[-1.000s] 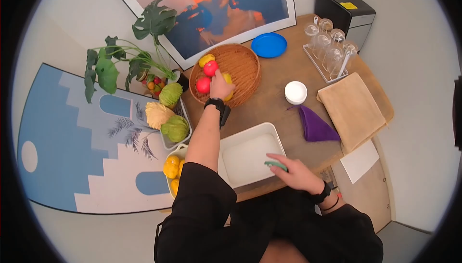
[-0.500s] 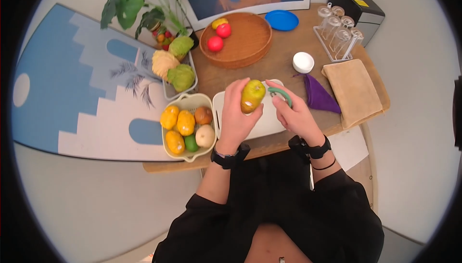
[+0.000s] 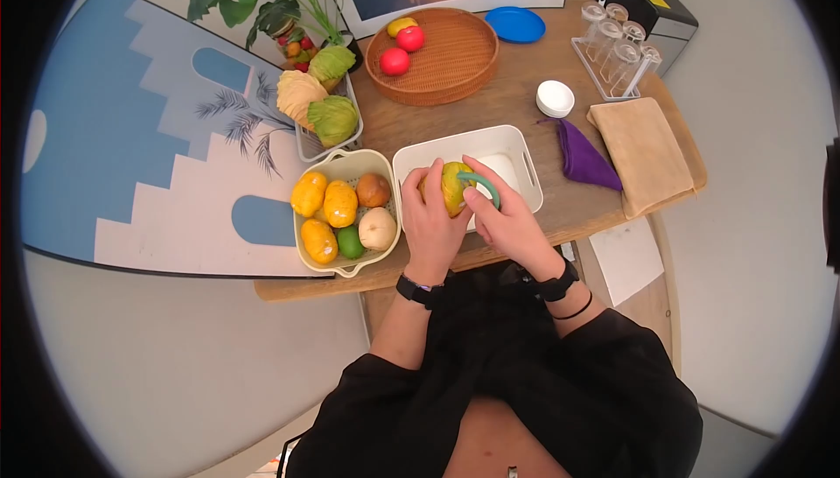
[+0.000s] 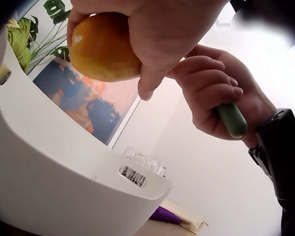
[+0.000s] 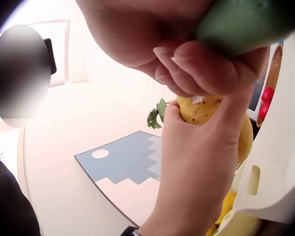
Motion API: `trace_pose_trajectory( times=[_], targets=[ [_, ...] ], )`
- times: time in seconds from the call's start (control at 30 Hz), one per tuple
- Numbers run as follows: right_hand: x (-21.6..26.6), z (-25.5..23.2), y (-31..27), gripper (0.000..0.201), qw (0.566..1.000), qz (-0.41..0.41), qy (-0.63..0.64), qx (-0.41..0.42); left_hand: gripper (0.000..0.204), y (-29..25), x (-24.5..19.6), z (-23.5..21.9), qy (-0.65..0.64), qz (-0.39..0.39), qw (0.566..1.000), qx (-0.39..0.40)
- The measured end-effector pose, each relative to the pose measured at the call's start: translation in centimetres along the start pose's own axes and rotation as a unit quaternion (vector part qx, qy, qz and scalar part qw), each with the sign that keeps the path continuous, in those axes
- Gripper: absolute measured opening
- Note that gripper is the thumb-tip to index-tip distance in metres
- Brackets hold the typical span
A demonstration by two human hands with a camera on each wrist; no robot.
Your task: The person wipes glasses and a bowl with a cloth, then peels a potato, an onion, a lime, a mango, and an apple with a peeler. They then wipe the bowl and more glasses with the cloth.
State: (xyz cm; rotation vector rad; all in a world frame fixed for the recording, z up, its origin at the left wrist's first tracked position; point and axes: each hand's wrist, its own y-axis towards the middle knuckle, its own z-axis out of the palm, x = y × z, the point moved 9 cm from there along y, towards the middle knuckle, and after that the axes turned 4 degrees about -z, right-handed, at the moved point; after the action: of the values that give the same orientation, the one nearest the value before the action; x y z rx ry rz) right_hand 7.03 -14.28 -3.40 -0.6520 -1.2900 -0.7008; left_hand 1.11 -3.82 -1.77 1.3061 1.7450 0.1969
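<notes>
Over the white bin (image 3: 522,182), my left hand (image 3: 431,226) grips a yellow-green pear (image 3: 453,182) with fingers and thumb round its sides. Brown specks show on the pear's skin (image 5: 194,110) in the right wrist view, and a smooth golden side faces the left wrist camera. My right hand (image 3: 507,226) holds a peeler by its green handle (image 4: 232,119), fingers curled round it. In the head view the peeler's green curved part (image 3: 486,186) overlaps the pear's right side. Its blade is hidden.
Left of the bin stands a cream colander (image 3: 391,182) of yellow, brown, green and pale produce. Behind are a wicker basket (image 3: 455,58) with red and yellow fruit, and a tray of cabbages (image 3: 332,121). A white bowl (image 3: 555,98), purple cloth (image 3: 584,156) and glasses (image 3: 623,53) stand right.
My left hand has taken the pear from the wicker basket and brought it back over the bin. The peeler in my right hand has come up against the pear in the head view.
</notes>
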Motion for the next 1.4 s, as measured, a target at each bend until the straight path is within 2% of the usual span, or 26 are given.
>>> trace_pose_trajectory(
  times=[0.07,0.13,0.4,0.57,0.6,0.63,0.67,0.77,0.83,0.87,0.93,1.03,1.17,1.23,1.27,1.33,1.4],
  targets=[
    [0.1,0.4,0.1,0.051,1.0,-0.01,0.013,-0.01,0.075,-0.1,-0.5,0.0,0.007,0.019,1.0,-0.018],
    [0.0,0.9,0.1,0.048,0.997,0.011,0.08,-0.015,0.074,-0.3,-0.8,-0.2,0.018,0.034,0.999,-0.037],
    [-1.1,1.7,0.3,0.045,0.993,0.06,0.098,0.0,0.069,-1.3,-0.1,-0.9,0.044,0.126,0.986,-0.099],
    [-1.9,0.6,0.9,0.041,0.991,0.087,0.101,-0.004,0.065,-1.1,-0.4,-1.5,0.084,0.172,0.976,-0.108],
    [-1.6,-1.2,1.8,0.039,0.998,-0.011,-0.015,-0.067,0.063,-1.2,-0.5,-1.5,0.084,0.176,0.975,-0.109],
    [-0.5,-2.4,1.9,0.037,0.977,-0.108,-0.131,-0.129,0.063,-1.2,-0.6,-1.6,0.084,0.176,0.975,-0.108],
    [-0.1,-2.3,1.7,0.037,0.977,-0.108,-0.131,-0.13,0.063,-1.0,-0.8,-1.6,0.083,0.176,0.975,-0.108],
    [1.6,-1.4,0.9,0.035,0.986,-0.094,-0.106,-0.092,0.062,-1.1,-1.0,-1.4,0.077,0.179,0.974,-0.112],
    [-0.8,-1.1,1.0,0.037,0.991,0.099,-0.081,-0.035,0.061,-1.3,-1.0,-1.3,0.071,0.182,0.974,-0.114],
    [-1.2,-1.5,1.1,0.037,0.991,0.1,-0.081,-0.036,0.061,-1.2,-1.0,-1.2,0.081,0.189,0.972,-0.112],
    [-0.1,-2.7,1.7,0.037,0.99,-0.027,-0.111,-0.082,0.061,-1.1,-1.1,-1.0,0.092,0.196,0.97,-0.111],
    [0.0,-1.7,1.7,0.037,0.992,-0.039,-0.116,-0.039,0.061,-1.5,-1.3,-1.1,0.091,0.214,0.966,-0.116],
    [0.3,-3.0,1.6,0.036,0.977,-0.004,-0.198,-0.077,0.063,-0.9,-0.9,-0.8,0.063,0.177,0.977,-0.103],
    [0.3,-1.3,1.0,0.036,0.984,-0.071,-0.155,-0.042,0.064,-1.0,-0.9,-0.8,0.052,0.166,0.98,-0.098],
    [0.3,-1.3,1.0,0.036,0.984,-0.07,-0.155,-0.044,0.065,-0.8,-0.6,-0.9,0.042,0.142,0.984,-0.099],
    [0.4,-2.7,0.9,0.037,0.973,-0.062,-0.187,-0.118,0.067,-0.5,-0.5,-0.8,0.031,0.119,0.987,-0.102],
    [0.8,-2.0,0.8,0.038,0.974,-0.081,-0.186,-0.101,0.07,-0.3,-0.6,-1.0,0.024,0.111,0.988,-0.101]
  ],
)
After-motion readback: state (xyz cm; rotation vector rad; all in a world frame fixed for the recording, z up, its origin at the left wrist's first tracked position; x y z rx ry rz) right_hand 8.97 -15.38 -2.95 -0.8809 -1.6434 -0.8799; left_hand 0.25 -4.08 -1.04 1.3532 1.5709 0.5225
